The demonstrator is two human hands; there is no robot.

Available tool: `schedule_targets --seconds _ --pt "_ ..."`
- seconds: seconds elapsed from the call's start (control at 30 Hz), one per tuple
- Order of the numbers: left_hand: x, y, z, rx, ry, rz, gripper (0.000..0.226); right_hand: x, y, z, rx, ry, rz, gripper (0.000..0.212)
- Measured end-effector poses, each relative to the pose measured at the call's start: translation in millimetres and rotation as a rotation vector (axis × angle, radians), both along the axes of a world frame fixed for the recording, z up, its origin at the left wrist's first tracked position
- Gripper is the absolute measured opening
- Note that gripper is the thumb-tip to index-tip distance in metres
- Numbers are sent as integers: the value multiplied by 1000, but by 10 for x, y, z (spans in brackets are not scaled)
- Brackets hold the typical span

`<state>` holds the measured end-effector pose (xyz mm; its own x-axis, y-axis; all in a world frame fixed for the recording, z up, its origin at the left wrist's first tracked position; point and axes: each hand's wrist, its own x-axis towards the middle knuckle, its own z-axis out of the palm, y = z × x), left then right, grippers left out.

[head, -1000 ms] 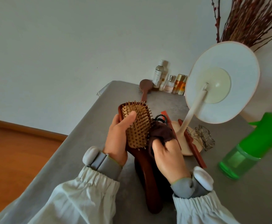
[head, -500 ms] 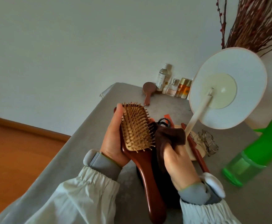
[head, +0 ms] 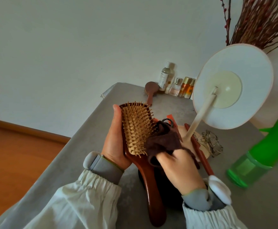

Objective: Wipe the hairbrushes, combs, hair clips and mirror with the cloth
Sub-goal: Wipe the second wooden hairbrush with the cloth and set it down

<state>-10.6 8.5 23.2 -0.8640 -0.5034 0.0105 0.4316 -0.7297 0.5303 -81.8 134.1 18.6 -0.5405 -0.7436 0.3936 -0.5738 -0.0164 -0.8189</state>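
— So what do the fingers (head: 116, 111) hold?
— Left hand (head: 114, 141) is wrapped round the reddish-brown wooden paddle hairbrush (head: 137, 129), bristles up, above the grey desk (head: 85, 139). Right hand (head: 180, 169) pinches a dark brown cloth (head: 164, 141) against the bristle pad's edge.
— And beyond?
— Just behind stands a round white mirror (head: 234, 86) on its stem, with a clear hair clip (head: 211, 144) at its base and a green spray bottle (head: 257, 154) to the right.

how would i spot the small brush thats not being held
Look to the far end of the grey table, where bottles line the wall. The small round wooden brush lies left of them, bristles down, unlike the big brush in hand.
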Motion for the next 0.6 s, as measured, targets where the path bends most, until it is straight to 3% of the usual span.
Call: schedule_targets --seconds 0.13,0.23,0.37,0.43,0.6 --pt "2 -2 1 -1 -11 13 85 -100 26 46 -9 -12 -5 24" --pt "-8 28 7 -17 -43 27 86 -75 7 40 13 11 -34 15" --pt "-49 148 4 -32 -65 54 71 -1 -44 4 -2 225 -350 19" --pt "-74 196 -1 -41 -69 56 62 -11 -63 -17 -16 242 -422 22" --pt "-93 203 -48 -11 -103 80 61 -91 -84 59 122 122 -269 6"
